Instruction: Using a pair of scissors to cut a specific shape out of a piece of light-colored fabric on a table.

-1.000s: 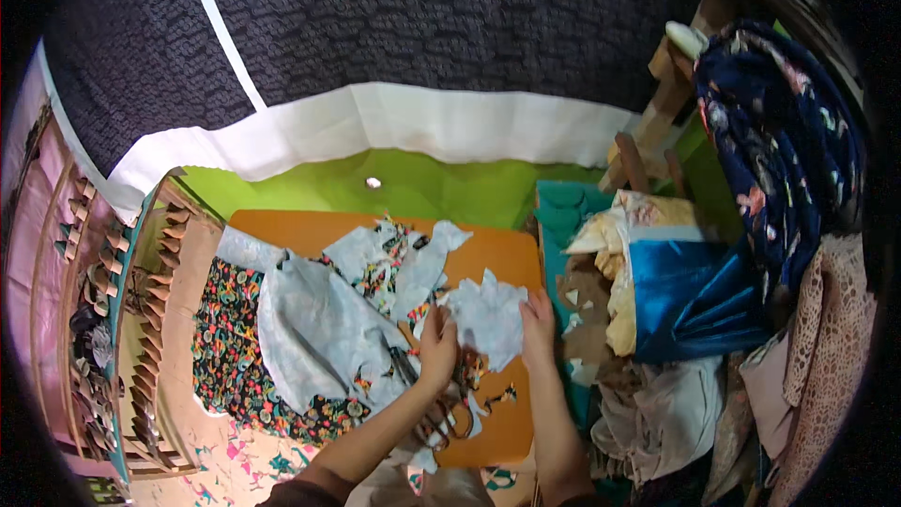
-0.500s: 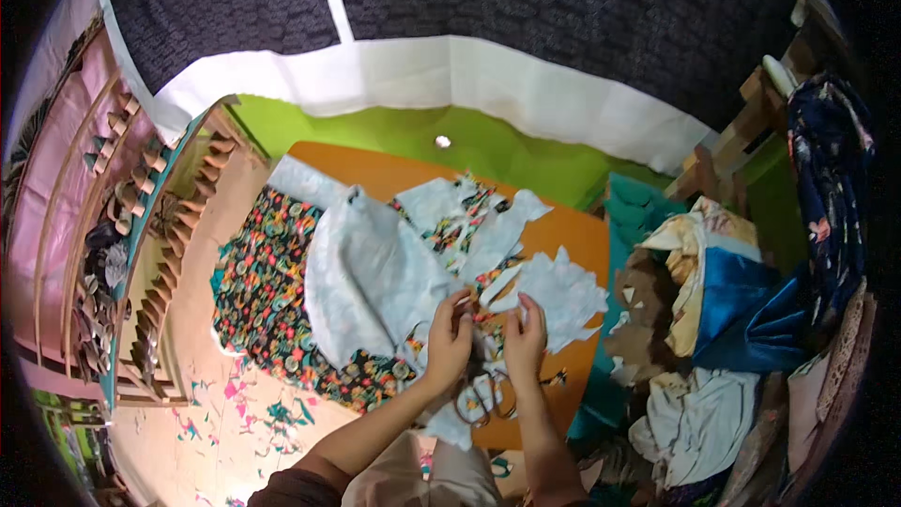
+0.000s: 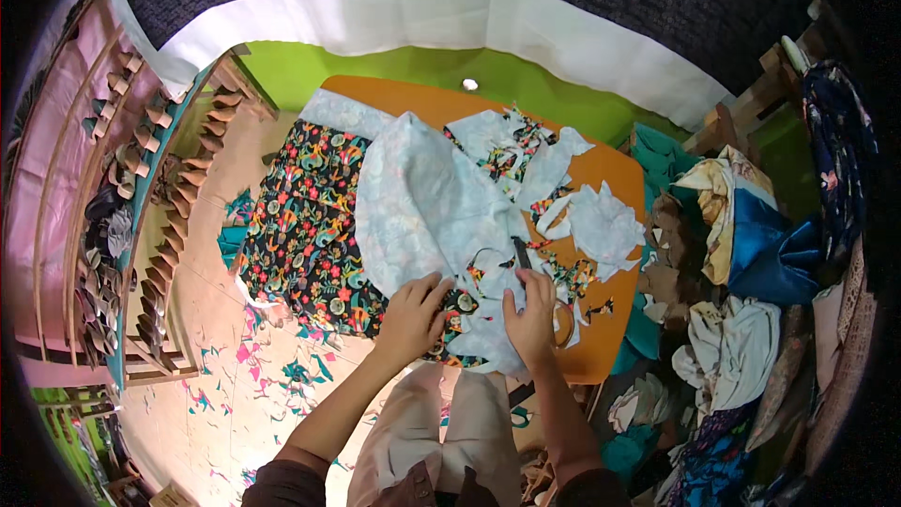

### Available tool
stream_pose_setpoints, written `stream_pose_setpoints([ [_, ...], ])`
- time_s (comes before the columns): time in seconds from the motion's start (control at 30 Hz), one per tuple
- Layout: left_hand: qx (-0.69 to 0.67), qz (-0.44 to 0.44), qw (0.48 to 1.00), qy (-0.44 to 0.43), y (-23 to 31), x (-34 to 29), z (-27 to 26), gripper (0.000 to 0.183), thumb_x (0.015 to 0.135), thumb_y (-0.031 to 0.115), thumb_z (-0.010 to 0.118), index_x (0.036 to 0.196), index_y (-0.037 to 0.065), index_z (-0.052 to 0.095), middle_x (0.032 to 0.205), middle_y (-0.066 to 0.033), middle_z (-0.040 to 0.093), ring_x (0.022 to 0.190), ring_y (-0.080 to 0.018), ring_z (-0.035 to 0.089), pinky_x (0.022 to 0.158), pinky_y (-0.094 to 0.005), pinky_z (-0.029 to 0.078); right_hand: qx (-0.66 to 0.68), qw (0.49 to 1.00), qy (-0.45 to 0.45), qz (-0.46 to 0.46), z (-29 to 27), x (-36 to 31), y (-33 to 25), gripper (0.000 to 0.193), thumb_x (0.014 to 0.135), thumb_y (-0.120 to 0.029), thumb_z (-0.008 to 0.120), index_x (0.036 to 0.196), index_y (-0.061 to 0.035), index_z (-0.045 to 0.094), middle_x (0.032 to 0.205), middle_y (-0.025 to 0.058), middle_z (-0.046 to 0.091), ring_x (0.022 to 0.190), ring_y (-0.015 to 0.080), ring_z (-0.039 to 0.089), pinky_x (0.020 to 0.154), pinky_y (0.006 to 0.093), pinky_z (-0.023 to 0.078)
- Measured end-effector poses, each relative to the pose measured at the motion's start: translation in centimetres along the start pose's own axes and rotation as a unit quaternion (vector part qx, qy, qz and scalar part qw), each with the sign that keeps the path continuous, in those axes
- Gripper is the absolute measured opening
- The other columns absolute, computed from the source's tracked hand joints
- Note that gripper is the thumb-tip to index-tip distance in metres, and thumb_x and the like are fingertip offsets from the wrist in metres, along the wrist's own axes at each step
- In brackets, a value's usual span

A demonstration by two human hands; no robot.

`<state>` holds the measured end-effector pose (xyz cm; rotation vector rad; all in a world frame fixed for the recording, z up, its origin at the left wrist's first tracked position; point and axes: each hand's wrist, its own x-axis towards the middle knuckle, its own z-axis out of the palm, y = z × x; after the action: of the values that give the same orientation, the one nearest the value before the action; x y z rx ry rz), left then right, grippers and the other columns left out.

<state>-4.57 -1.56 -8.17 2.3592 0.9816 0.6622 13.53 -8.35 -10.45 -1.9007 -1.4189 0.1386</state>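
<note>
A black fabric with a bright floral print [image 3: 305, 225] lies across the table, partly covered by a folded-over piece showing its pale blue underside [image 3: 404, 197]. My left hand [image 3: 411, 319] rests on the near edge of this cloth, fingers apart. To its right, my right hand [image 3: 531, 319] is closed around the middle of a pair of scissors. Their dark blade [image 3: 522, 252] points away over the pale cloth, and a brown handle loop [image 3: 564, 324] shows beside the hand. Cut pale scraps [image 3: 605, 225] and printed pieces lie beyond and to the right.
The orange table [image 3: 375, 92] stands against a green wall. Shoe racks [image 3: 155, 225] line the left side, with colourful offcuts [image 3: 305, 371] on the floor. Heaped fabrics, including shiny blue cloth [image 3: 774, 249] and a whitish bundle [image 3: 737, 347], crowd the right side.
The hands have moved apart, the left settling on the near cloth. The scissors, earlier lying between my forearms, are now under my right hand with the blade pointing away. The view has shifted.
</note>
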Motion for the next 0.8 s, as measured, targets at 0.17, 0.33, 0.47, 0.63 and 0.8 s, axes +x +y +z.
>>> stream_pose_setpoints([
  [0.17,0.072,-0.008,0.994,-0.084,-1.0,-1.5,0.7,0.032,0.068,0.014,0.059,0.098,0.006,0.052,0.084,-0.0066,0.050,0.079,-0.0246,0.047,0.066,-0.0339,0.037,0.075,0.996,-0.033,0.032,1.5,-2.4,-1.4,0.034,0.069,-0.007,0.056,0.101,-0.0005,0.047,0.096,0.0151,0.048,0.090,0.0314,0.045,0.079,0.0390,0.035],
  [0.33,-0.019,0.013,1.000,-0.001,-1.4,-3.7,-0.2,0.019,0.064,0.010,0.059,0.083,0.009,0.055,0.081,-0.0063,0.048,0.082,-0.0248,0.045,0.072,-0.0346,0.034,0.091,0.994,-0.047,0.034,1.1,-4.6,-2.6,0.031,0.070,-0.006,0.055,0.099,0.0001,0.048,0.094,0.0151,0.049,0.089,0.0310,0.046,0.079,0.0375,0.036],
  [0.47,-0.084,-0.006,0.996,0.007,-1.9,-7.7,-0.8,0.031,0.052,0.003,0.055,0.082,0.011,0.056,0.096,-0.0111,0.045,0.093,-0.0302,0.040,0.082,-0.0409,0.030,0.192,0.976,-0.056,0.080,0.3,-6.2,-4.0,0.022,0.075,-0.008,0.052,0.095,0.0009,0.050,0.086,0.0138,0.053,0.080,0.0260,0.051,0.071,0.0330,0.040],
  [0.63,-0.063,-0.050,0.995,0.055,-1.8,-12.6,-0.3,0.036,0.048,0.002,0.054,0.083,0.011,0.058,0.095,-0.0128,0.045,0.091,-0.0299,0.040,0.078,-0.0389,0.031,0.319,0.859,-0.226,0.329,1.1,-9.7,-6.4,0.022,0.085,-0.019,0.043,0.087,0.0022,0.050,0.085,0.0094,0.055,0.077,0.0154,0.055,0.072,0.0265,0.042],
  [0.8,-0.001,-0.001,0.999,0.032,-1.1,-13.5,-0.6,0.034,0.050,0.006,0.057,0.083,0.013,0.059,0.095,-0.0078,0.047,0.087,-0.0269,0.041,0.073,-0.0377,0.031,0.565,0.630,-0.288,0.447,3.3,-11.5,-7.2,0.026,0.086,-0.020,0.043,0.099,0.0013,0.051,0.091,0.0081,0.056,0.081,0.0147,0.054,0.072,0.0260,0.043],
])
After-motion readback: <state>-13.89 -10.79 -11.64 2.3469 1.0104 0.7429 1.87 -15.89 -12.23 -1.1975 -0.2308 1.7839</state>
